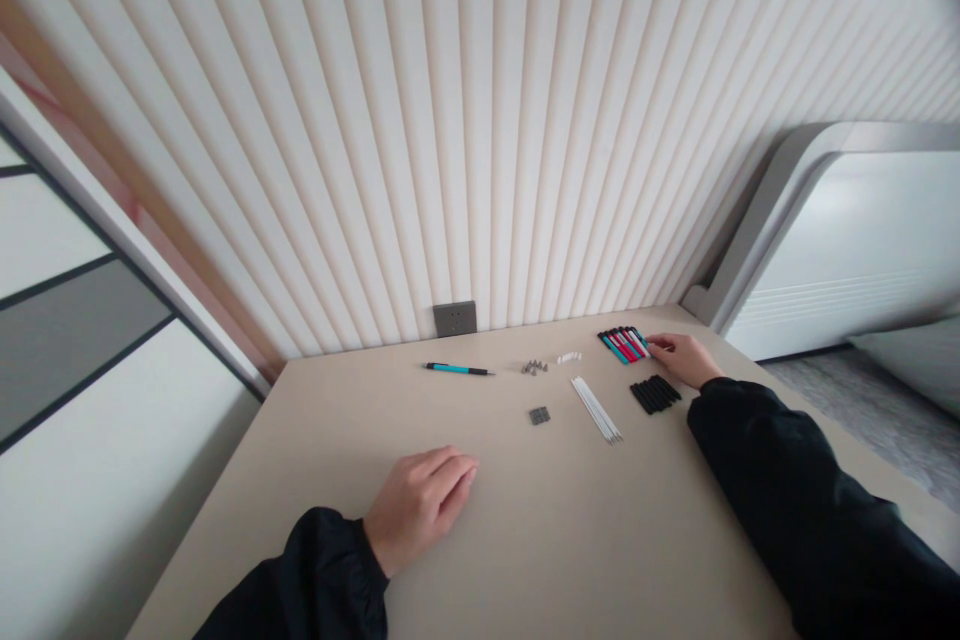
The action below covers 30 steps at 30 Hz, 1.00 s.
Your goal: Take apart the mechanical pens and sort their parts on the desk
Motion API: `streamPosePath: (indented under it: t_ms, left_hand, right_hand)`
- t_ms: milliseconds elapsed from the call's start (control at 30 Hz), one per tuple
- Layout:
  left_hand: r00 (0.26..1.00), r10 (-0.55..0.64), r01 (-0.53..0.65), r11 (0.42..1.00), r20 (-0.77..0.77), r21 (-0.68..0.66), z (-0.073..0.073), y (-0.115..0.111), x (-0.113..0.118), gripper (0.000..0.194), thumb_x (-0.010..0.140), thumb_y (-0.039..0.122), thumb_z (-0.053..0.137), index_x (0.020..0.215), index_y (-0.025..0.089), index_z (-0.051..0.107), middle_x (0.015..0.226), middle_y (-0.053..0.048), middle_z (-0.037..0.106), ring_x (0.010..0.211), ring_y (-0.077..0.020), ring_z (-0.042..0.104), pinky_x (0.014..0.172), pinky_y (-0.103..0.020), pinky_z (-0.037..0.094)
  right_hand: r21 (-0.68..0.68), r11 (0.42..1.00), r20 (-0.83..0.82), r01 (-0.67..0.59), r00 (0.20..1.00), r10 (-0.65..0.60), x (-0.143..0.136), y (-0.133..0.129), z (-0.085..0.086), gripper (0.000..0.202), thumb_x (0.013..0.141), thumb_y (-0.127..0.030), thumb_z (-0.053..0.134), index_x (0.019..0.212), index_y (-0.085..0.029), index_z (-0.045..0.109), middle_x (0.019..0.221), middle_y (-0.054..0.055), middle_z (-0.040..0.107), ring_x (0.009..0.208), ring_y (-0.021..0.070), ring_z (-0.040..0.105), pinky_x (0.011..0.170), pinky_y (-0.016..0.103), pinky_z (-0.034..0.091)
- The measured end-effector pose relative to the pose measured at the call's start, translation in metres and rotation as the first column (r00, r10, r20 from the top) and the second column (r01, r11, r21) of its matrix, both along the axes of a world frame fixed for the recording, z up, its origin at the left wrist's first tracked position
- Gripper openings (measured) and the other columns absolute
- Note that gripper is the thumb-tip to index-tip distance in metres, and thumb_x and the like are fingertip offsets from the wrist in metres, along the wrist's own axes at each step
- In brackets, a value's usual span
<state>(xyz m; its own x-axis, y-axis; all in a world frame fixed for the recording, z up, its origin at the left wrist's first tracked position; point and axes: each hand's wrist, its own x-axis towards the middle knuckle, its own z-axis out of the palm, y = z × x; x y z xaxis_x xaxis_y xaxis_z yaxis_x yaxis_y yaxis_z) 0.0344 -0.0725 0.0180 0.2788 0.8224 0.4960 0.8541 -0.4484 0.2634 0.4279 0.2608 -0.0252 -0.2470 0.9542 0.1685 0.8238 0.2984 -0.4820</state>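
Observation:
My left hand (pixel 421 505) rests on the table with its fingers curled together and nothing visible in them. At the back right, my right hand (pixel 681 358) has its fingertips at the right end of a row of coloured pen barrels (pixel 624 345); its fingers look closed, but what they pinch is too small to tell. Just below lie several black pen parts (pixel 655 394). White refills (pixel 597 410) lie left of these. Small grey cone tips (pixel 535 368), white pieces (pixel 569 357) and springs (pixel 539 415) form separate groups. A blue and black pen (pixel 457 369) lies at the back.
The beige table (pixel 315 440) meets a ribbed wall (pixel 450 140) with a dark socket (pixel 454 318) just above the edge. A grey-white headboard (pixel 832 220) and a bed (pixel 817 395) stand on the right. At the left is a white and grey panel (pixel 90 320).

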Motion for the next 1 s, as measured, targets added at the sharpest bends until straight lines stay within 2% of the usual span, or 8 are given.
streamPosePath:
  t_ms: [233,333,467,533,667,800,900,1000]
  left_hand:
    - [1.000,-0.019,0.020,1.000,-0.024,0.014,0.001,0.000,0.001,0.015,0.091,0.016,0.047,0.094,0.019,0.061,0.077,-0.001,0.065,0.068,-0.0129,0.062,0.065,-0.023,0.049]
    - [0.999,-0.019,0.020,0.999,-0.038,0.025,0.002,0.000,0.001,0.016,0.092,0.016,0.046,0.092,0.019,0.062,0.075,-0.001,0.064,0.067,-0.0124,0.061,0.063,-0.022,0.049]
    - [0.997,-0.004,0.006,1.000,-0.073,0.027,0.002,-0.001,0.002,0.019,0.093,0.017,0.044,0.088,0.018,0.062,0.072,-0.001,0.063,0.064,-0.0120,0.060,0.062,-0.022,0.048]
    - [0.996,0.008,-0.005,0.999,-0.088,0.035,0.002,-0.002,0.002,0.020,0.093,0.018,0.043,0.086,0.018,0.062,0.072,-0.002,0.062,0.064,-0.0120,0.060,0.061,-0.022,0.048]
    - [0.995,0.012,-0.008,0.999,-0.098,0.045,0.000,-0.003,0.002,0.019,0.092,0.018,0.044,0.085,0.018,0.062,0.072,-0.002,0.062,0.065,-0.0124,0.061,0.062,-0.022,0.048]
    - [0.994,-0.019,0.024,0.999,-0.104,0.041,-0.002,-0.002,-0.001,0.018,0.093,0.018,0.044,0.088,0.018,0.062,0.075,-0.002,0.063,0.067,-0.0123,0.061,0.063,-0.022,0.048]
    - [0.993,-0.029,0.034,0.999,-0.115,0.042,-0.001,-0.002,-0.001,0.018,0.093,0.018,0.044,0.088,0.017,0.062,0.075,-0.002,0.062,0.067,-0.0125,0.060,0.063,-0.022,0.048]
    - [0.994,-0.011,0.022,0.995,-0.112,0.096,0.005,-0.003,0.000,0.016,0.091,0.018,0.047,0.096,0.017,0.062,0.080,-0.004,0.064,0.073,-0.0147,0.060,0.069,-0.026,0.050]
  right_hand:
    - [0.193,0.979,-0.003,0.059,0.998,-0.060,-0.027,-0.030,0.033,0.033,0.084,-0.031,0.045,0.102,-0.017,0.069,0.098,0.010,0.070,0.089,0.0237,0.062,0.082,0.035,0.045]
    - [0.380,0.909,0.004,-0.171,0.983,0.183,-0.077,-0.066,0.053,0.029,0.089,-0.028,0.043,0.101,-0.018,0.068,0.097,0.009,0.068,0.091,0.0217,0.061,0.086,0.033,0.044]
    - [0.386,0.743,0.221,-0.546,0.837,0.500,-0.161,-0.119,0.067,0.027,0.092,-0.021,0.044,0.106,-0.019,0.066,0.100,0.010,0.066,0.095,0.0216,0.058,0.087,0.035,0.043]
    - [0.331,0.705,0.323,-0.627,0.777,0.540,-0.199,-0.137,0.066,0.023,0.091,-0.023,0.050,0.107,-0.018,0.065,0.104,0.013,0.065,0.099,0.0237,0.056,0.087,0.037,0.044]
    - [0.257,0.723,0.444,-0.641,0.743,0.501,-0.251,-0.153,0.056,0.027,0.092,-0.031,0.054,0.114,-0.017,0.059,0.117,0.011,0.059,0.101,0.0212,0.058,0.087,0.040,0.049]
    - [0.248,0.727,0.471,-0.640,0.736,0.487,-0.269,-0.155,0.052,0.023,0.092,-0.029,0.054,0.109,-0.014,0.060,0.108,0.011,0.062,0.097,0.0211,0.059,0.083,0.039,0.050]
    - [0.253,0.730,0.484,-0.635,0.736,0.473,-0.267,-0.162,0.056,0.017,0.093,-0.020,0.050,0.089,-0.012,0.065,0.092,0.013,0.065,0.094,0.0237,0.058,0.082,0.038,0.044]
    - [0.269,0.731,0.442,-0.627,0.755,0.485,-0.257,-0.181,0.060,0.024,0.096,-0.023,0.043,0.087,-0.015,0.064,0.088,0.010,0.066,0.089,0.0219,0.057,0.081,0.036,0.040]
